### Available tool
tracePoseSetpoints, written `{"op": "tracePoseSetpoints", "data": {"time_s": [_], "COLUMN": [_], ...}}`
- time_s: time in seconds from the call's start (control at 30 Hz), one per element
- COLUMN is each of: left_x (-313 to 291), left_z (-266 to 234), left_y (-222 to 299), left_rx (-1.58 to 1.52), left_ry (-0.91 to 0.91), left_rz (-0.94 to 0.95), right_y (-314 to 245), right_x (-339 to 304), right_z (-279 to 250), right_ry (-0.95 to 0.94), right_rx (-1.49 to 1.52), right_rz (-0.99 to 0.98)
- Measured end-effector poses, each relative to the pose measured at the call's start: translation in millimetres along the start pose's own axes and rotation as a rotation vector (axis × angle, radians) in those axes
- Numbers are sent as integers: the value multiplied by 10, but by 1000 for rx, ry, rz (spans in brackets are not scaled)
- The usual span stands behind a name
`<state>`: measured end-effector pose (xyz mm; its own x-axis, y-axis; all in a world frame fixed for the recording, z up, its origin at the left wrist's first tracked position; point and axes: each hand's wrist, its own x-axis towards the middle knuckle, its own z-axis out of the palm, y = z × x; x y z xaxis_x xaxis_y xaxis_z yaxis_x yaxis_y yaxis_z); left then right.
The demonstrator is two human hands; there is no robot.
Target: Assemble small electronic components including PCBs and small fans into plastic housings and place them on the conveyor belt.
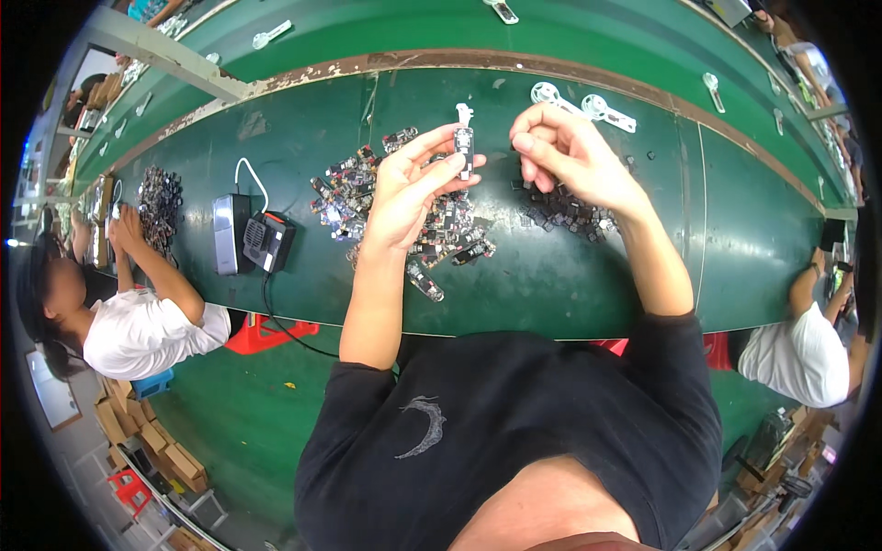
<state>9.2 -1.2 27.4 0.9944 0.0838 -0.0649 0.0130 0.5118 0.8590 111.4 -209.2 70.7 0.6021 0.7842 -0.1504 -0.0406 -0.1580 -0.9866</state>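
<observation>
Upright between the thumb and fingers of my left hand [401, 195] is a small circuit board [465, 151], dark with pale components. A small white piece [464, 114] shows at its top end; I cannot tell if it is joined to the board. Beneath and around that hand lies a loose heap of similar circuit boards [342, 204]. My right hand [588, 165] is closed in a pinch to the right of the held board, apart from it. Whatever its fingertips hold, if anything, is hidden. Below it spreads a pile of small black square pieces [571, 216].
Two white round-headed plastic parts [608, 112] lie beyond my right hand. Left of the heap stand a grey-black box [231, 234] and a black device [269, 241] with cables. A raised ledge [441, 61] borders a green conveyor belt [386, 32]. Co-workers sit at both sides.
</observation>
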Motion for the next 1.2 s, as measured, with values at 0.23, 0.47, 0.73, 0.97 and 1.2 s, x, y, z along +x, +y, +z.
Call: {"op": "tracePoseSetpoints", "data": {"time_s": [0.23,0.47,0.73,0.97,1.2], "left_x": [-28,-60,-71,-64,-65], "left_z": [100,104,131,160,138], "left_y": [27,3,-26,-54,-101], "left_rx": [-25,16,79,109,213], "left_ry": [-59,-97,-88,-56,-25], "left_rz": [13,-4,28,96,168], "right_y": [21,-18,50,73,81], "right_x": [-42,-72,-29,-20,8], "right_z": [23,153,313,388,441], "right_ry": [-137,72,295,311,355], "right_rx": [362,35,-409,-416,-387], "right_rz": [-244,-335,-521,-486,-453]}}
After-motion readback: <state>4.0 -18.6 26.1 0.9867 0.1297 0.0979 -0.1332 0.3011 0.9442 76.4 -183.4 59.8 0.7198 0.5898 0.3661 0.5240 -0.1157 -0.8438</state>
